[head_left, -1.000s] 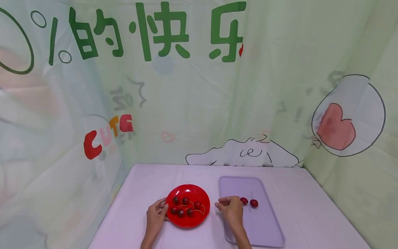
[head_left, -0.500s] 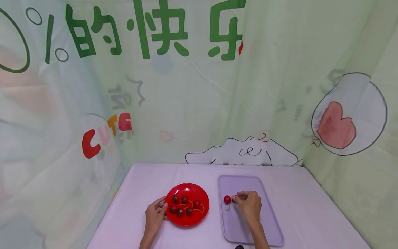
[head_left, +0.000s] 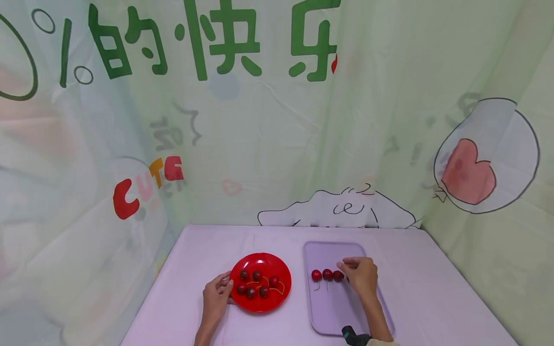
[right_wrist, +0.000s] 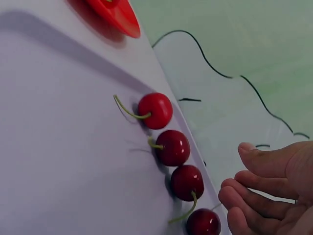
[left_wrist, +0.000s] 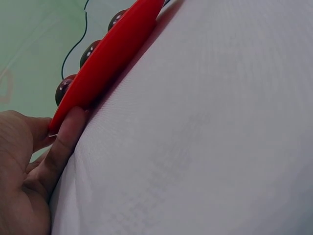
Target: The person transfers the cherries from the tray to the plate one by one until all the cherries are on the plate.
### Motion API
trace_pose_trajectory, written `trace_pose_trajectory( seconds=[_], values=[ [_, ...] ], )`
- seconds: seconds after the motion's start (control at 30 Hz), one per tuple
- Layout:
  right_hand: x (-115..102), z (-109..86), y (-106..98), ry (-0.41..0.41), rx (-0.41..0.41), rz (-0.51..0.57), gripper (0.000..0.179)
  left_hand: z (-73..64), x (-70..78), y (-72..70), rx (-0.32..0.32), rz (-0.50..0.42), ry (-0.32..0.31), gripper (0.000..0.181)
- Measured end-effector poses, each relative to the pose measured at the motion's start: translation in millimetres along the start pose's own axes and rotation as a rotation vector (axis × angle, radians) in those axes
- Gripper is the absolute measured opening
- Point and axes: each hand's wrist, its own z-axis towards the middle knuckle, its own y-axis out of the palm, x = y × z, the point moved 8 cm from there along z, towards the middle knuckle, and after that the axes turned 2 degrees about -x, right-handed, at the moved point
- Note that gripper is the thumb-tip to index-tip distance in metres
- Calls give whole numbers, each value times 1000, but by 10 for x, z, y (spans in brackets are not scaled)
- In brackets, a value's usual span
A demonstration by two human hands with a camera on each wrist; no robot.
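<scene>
My left hand (head_left: 216, 296) grips the rim of a round red plate (head_left: 277, 266) at its left side; the left wrist view shows the rim pinched between thumb and fingers. Several dark red cherries (head_left: 273, 281) with stems lie on that plate. On the purple tray (head_left: 333, 312), several more cherries (head_left: 327, 275) form a row. A bright red one (right_wrist: 155, 110) sits at the row's left end. Beside the right end hovers my right hand (head_left: 362, 277). In the right wrist view its fingers (right_wrist: 259, 203) are loose and hold nothing, apart from the nearest cherry (right_wrist: 203, 223).
A white cloth covers the table (head_left: 207, 245). Printed curtains (head_left: 277, 144) stand behind it and at both sides. A dark strap-like object (head_left: 355, 336) sits by the right wrist over the tray's near edge.
My right hand has moved rightward from between the plate and tray, along the row, uncovering cherries on the tray. The left hand keeps its hold on the plate.
</scene>
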Motion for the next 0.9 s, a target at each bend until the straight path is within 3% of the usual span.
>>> trace_pose_trajectory(
  seconds=[0.3,0.9],
  values=[
    [247,161,-47,45,38,-28,31,8,-16,-6,8,13,2,38],
    [539,301,122,114,-2,-39,32,34,-52,-19,16,9,3,35]
  ],
)
